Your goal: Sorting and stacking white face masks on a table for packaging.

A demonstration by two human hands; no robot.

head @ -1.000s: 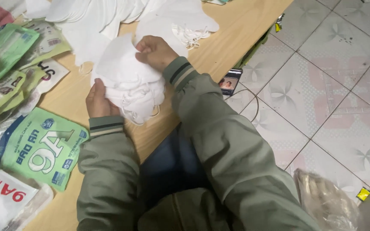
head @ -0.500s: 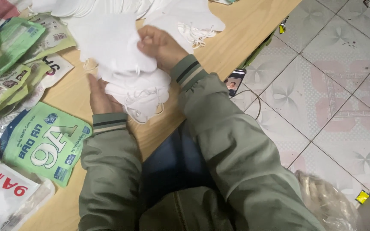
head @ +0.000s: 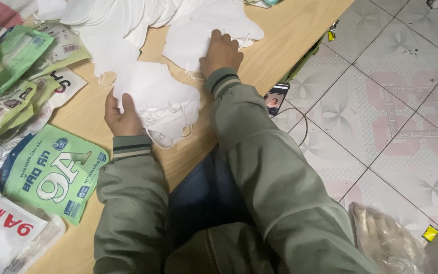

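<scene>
Where the tiled floor (head: 391, 101) met the wooden table (head: 280, 45), the table's edge was seen running diagonally across the view, with the floor filling the right side. Most of the lower middle was taken up by two green jacket sleeves (head: 259, 172), beneath which dark blue trousers were visible. Along the top of the table a long row of white masks (head: 122, 20) was laid overlapping. At the left edge, flat packets were scattered: a green printed packet (head: 51, 172) lay nearest the left sleeve, a white packet with red print (head: 1, 228) sat at the lower left corner, and several clear and green packets (head: 11, 76) were piled further up.

A stack of white masks (head: 163, 101), its ear loops hanging loose toward the table edge, was gripped by the left hand (head: 120, 114), the thumb laid on top and the fingers closed beneath it. Just beyond this stack, a smaller heap of masks (head: 193, 40) was pressed by the right hand (head: 221, 50), whose fingers were curled down on the top mask; whether that mask was pinched could not be told. A phone (head: 276, 99) was seen on the floor below the table edge, a crumpled clear bag (head: 386, 238) at the lower right, and a small yellow scrap (head: 430, 233) beside it.
</scene>
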